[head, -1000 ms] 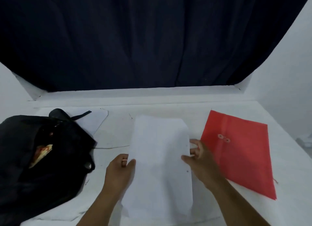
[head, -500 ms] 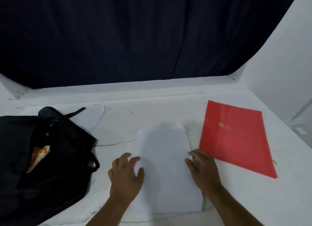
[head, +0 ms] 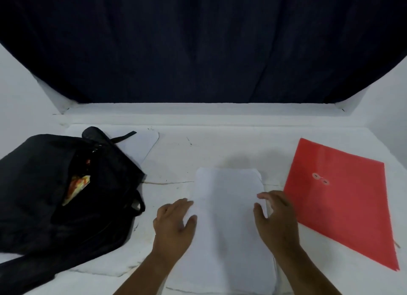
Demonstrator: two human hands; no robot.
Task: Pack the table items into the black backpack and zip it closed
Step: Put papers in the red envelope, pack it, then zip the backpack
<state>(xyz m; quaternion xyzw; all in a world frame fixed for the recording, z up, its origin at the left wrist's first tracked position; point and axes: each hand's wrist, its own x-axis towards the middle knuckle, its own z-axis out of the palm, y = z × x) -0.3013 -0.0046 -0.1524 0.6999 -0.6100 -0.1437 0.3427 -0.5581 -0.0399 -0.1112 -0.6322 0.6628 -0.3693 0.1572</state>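
On the far left I see the black backpack (head: 66, 191) lying open on the table (head: 220, 145), something orange and yellow showing in its mouth. My left hand (head: 174, 224) rests flat, fingers spread, on the left edge of the white paper stack (head: 229, 217) at the table's middle. My right hand (head: 275, 220) hovers loosely open at the stack's right edge, gripping nothing. I judge the sheets light, floppy and apt to slide apart, so I would pinch both long edges and support underneath. The red envelope folder (head: 339, 198) lies right, thin and slick-looking; I would lift a corner.
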